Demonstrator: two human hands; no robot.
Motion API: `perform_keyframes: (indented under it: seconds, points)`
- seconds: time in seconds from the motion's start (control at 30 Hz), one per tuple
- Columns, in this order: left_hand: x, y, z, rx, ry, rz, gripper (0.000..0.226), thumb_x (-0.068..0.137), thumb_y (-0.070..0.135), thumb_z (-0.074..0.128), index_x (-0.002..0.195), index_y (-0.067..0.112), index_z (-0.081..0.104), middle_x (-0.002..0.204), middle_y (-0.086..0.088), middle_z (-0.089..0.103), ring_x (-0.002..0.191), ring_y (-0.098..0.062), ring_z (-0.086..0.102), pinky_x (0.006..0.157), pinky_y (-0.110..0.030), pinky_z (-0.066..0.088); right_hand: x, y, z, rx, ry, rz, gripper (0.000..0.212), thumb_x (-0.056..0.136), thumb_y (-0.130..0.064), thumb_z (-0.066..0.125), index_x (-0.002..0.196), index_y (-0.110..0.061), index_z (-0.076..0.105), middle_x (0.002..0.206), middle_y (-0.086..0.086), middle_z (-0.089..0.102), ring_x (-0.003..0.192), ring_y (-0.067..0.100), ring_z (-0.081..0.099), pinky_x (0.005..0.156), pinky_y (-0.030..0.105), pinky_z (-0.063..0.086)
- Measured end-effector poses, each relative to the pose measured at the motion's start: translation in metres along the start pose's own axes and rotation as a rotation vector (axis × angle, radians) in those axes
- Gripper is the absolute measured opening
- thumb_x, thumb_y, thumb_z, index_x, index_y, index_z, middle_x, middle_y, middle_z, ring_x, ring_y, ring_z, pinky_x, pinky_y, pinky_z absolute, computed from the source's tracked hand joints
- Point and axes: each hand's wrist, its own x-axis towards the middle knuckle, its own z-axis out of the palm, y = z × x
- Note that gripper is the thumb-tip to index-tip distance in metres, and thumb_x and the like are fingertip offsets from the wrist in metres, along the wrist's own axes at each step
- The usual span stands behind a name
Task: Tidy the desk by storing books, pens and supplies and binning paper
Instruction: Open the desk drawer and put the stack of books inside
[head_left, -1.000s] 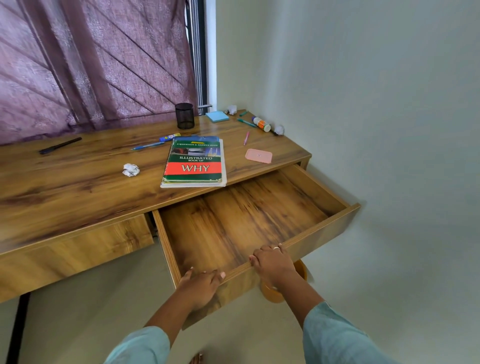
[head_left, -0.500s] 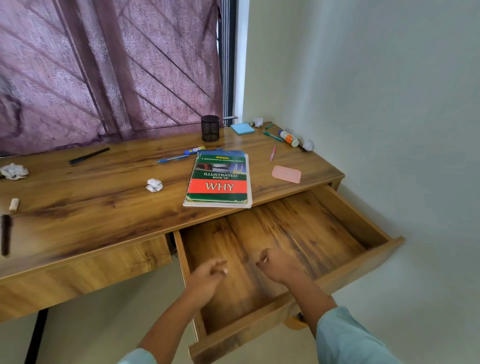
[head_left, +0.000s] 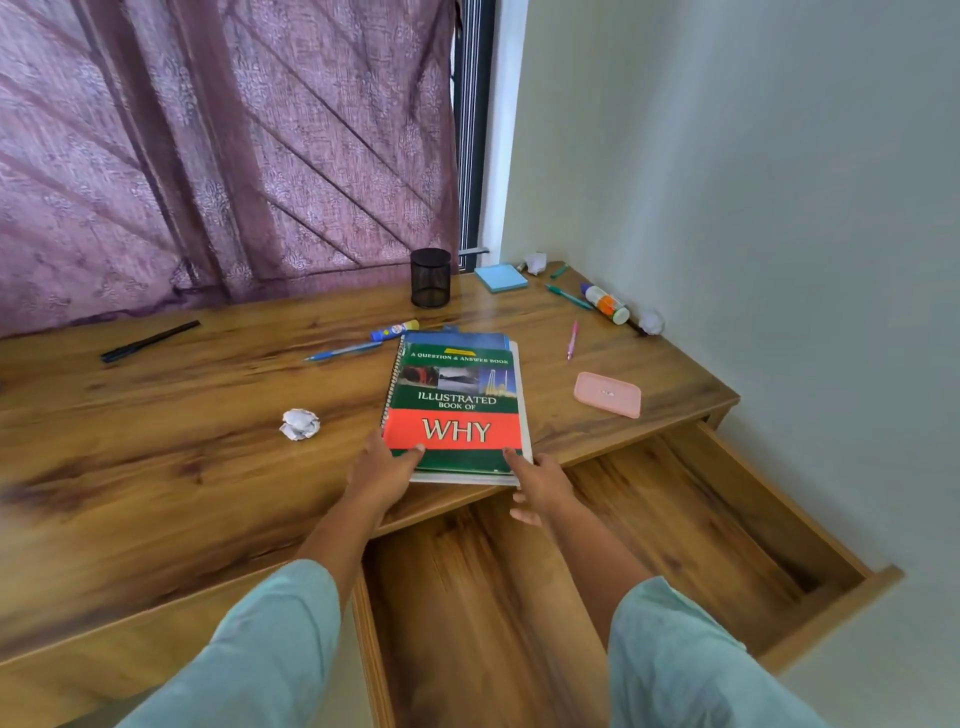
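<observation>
Open drawer (head_left: 675, 519) sits right under your wrists. Your left grip (head_left: 382, 475) and right grip (head_left: 540, 488) each pinch a near corner of the book stack (head_left: 457, 400) at the bench (head_left: 156, 467) edge. Crumpled paper (head_left: 300, 424) left, pink case (head_left: 607, 394) right, pen cup (head_left: 430, 277) beyond.

My sleeves (head_left: 270, 649) are pale teal. The book (head_left: 456, 415) is green with a red band and white lettering. The tabletop (head_left: 182, 467) is brown wood grain, the curtain (head_left: 208, 156) mauve with floral print. The sticky-note pad (head_left: 501, 278) is blue, the case (head_left: 608, 395) pink, the pen holder (head_left: 430, 278) black mesh, the crumpled paper (head_left: 300, 424) white.
</observation>
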Motion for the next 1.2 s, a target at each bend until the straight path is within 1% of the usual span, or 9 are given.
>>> perform_keyframes:
  seconds: [0.17,0.4,0.57,0.73,0.83,0.9,1.03,1.13,1.2]
  points:
    - [0.023,0.015,0.001,0.052,0.089,-0.113,0.067,0.077,0.056,0.063,0.127,0.015,0.046,0.126,-0.009,0.057,0.113,-0.031,0.054,0.097,-0.047,0.045,0.026,-0.003,0.006,0.126,0.06,0.059,0.055,0.08,-0.033,0.076,0.118,-0.008,0.044,0.112,0.014,0.061,0.083,0.022,0.065,0.056,0.029,0.055]
    - [0.019,0.034,-0.001,-0.586,-0.174,-0.351,0.034,0.078,0.036,0.074,0.092,0.011,0.056,0.097,-0.009,0.064,0.084,-0.022,0.059,0.074,-0.034,0.05,0.037,-0.021,-0.018,0.167,-0.009,0.049,0.029,0.083,-0.031,0.072,0.098,-0.011,0.057,0.053,0.001,0.059,0.04,0.007,0.053,0.043,0.019,0.047]
    - [0.0,0.032,0.004,-0.73,-0.344,-0.414,0.039,0.077,0.024,0.076,0.104,0.008,0.054,0.099,-0.014,0.063,0.086,-0.026,0.063,0.065,-0.032,0.053,0.027,-0.026,-0.033,0.264,-0.113,0.065,0.017,0.087,-0.011,0.068,0.098,-0.01,0.055,0.094,0.01,0.065,0.082,0.019,0.064,0.072,0.035,0.056]
    - [-0.016,0.013,0.013,-0.711,-0.291,-0.211,0.055,0.075,0.017,0.077,0.121,0.022,0.047,0.111,-0.009,0.065,0.098,-0.028,0.065,0.075,-0.039,0.056,0.02,0.009,-0.05,0.335,-0.195,-0.01,0.033,0.084,-0.004,0.068,0.115,-0.007,0.058,0.109,0.011,0.069,0.099,0.023,0.067,0.076,0.034,0.057]
    - [-0.032,0.007,0.007,-0.675,-0.313,-0.069,0.063,0.069,0.018,0.08,0.121,0.029,0.046,0.113,-0.004,0.066,0.102,-0.026,0.064,0.081,-0.043,0.056,0.013,0.025,-0.068,0.34,-0.298,-0.112,0.066,0.06,-0.011,0.087,0.119,-0.007,0.056,0.109,0.01,0.071,0.101,0.025,0.068,0.08,0.036,0.055]
    - [-0.04,0.01,-0.002,-0.626,-0.39,-0.028,0.07,0.062,0.018,0.085,0.118,0.035,0.046,0.113,-0.001,0.067,0.103,-0.025,0.064,0.084,-0.045,0.054,0.013,0.018,-0.079,0.339,-0.399,-0.172,0.092,0.041,-0.011,0.095,0.123,-0.005,0.053,0.113,0.018,0.068,0.104,0.035,0.066,0.087,0.051,0.053]
    - [-0.045,0.023,-0.007,-0.515,-0.509,-0.013,0.083,0.053,0.018,0.09,0.121,0.033,0.046,0.111,-0.006,0.07,0.101,-0.028,0.066,0.087,-0.048,0.053,0.02,-0.027,-0.09,0.376,-0.416,-0.282,0.077,0.048,0.006,0.084,0.118,-0.006,0.054,0.105,0.027,0.068,0.093,0.045,0.065,0.086,0.065,0.048]
    - [-0.058,0.027,0.01,-0.41,-0.333,0.059,0.071,0.061,0.022,0.083,0.123,0.023,0.049,0.107,-0.005,0.071,0.092,-0.023,0.07,0.084,-0.043,0.055,0.017,-0.028,-0.097,0.337,-0.367,-0.324,0.095,0.033,-0.008,0.096,0.118,0.003,0.053,0.103,0.03,0.067,0.094,0.048,0.064,0.086,0.067,0.048]
    - [-0.067,0.025,0.026,-0.4,-0.229,0.135,0.065,0.061,0.022,0.084,0.119,0.022,0.054,0.108,-0.004,0.071,0.091,-0.02,0.07,0.084,-0.042,0.056,0.015,-0.01,-0.106,0.309,-0.358,-0.335,0.083,0.04,-0.004,0.093,0.114,0.001,0.055,0.103,0.028,0.067,0.094,0.048,0.064,0.084,0.064,0.05]
